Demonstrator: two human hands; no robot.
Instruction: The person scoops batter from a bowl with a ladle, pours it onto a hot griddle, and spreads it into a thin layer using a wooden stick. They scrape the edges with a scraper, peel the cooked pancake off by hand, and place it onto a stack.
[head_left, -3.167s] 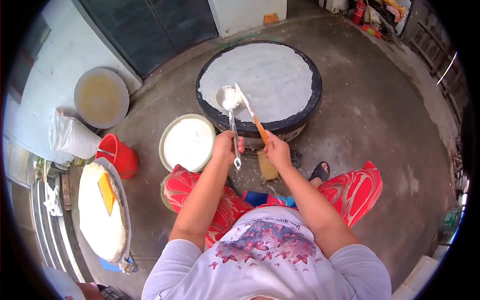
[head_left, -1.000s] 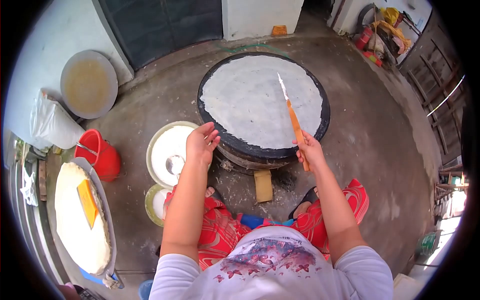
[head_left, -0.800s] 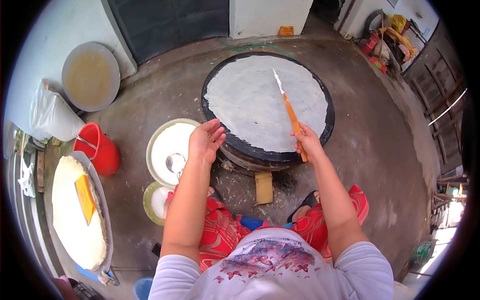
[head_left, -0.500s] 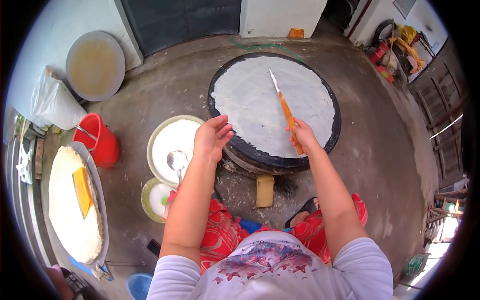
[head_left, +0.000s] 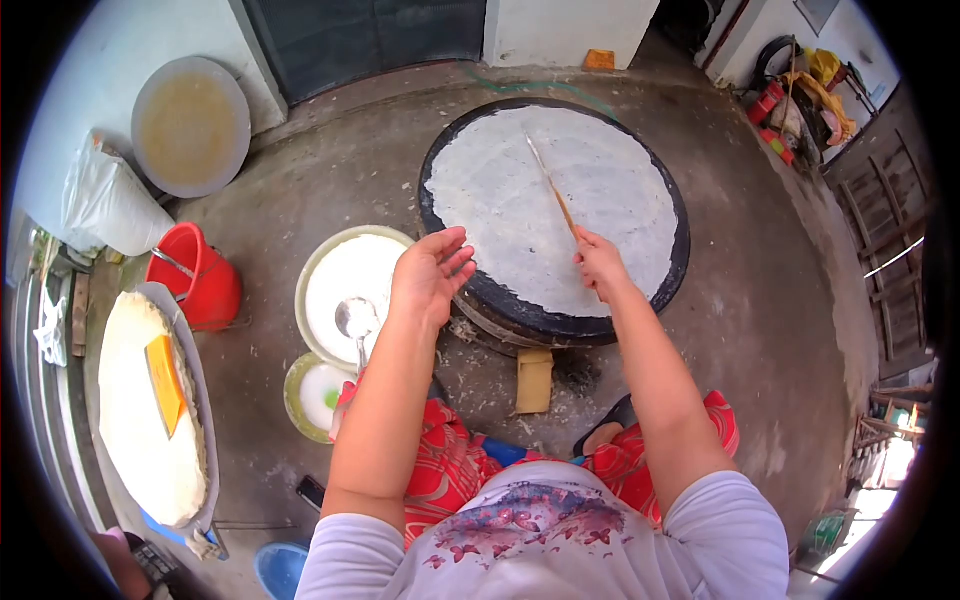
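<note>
In my right hand [head_left: 601, 264] is a long, thin spatula [head_left: 562, 207], its brown handle wrapped by my fingers. The blade, smeared with white and seen edge-on, reaches over a thin white sheet of batter [head_left: 490, 180]. That sheet covers most of a round black griddle [head_left: 545, 325]. My left hand [head_left: 433, 277] is held empty at the griddle's left edge, palm turned inward and fingers apart. Beside my left forearm stands a wide bowl [head_left: 304, 285] of white batter with a metal ladle [head_left: 356, 320] in it.
A smaller green bowl [head_left: 291, 397] sits by the batter bowl. Farther left are a red bucket [head_left: 212, 295] and a pale stack of flat sheets [head_left: 140, 450] bearing a yellow scraper [head_left: 166, 385]. A blue basin [head_left: 279, 572] and a phone [head_left: 311, 491] lie low on the left.
The spatula has turned from its flat side to its edge, and its tip has shifted slightly left. My left hand stays open in nearly the same place.
</note>
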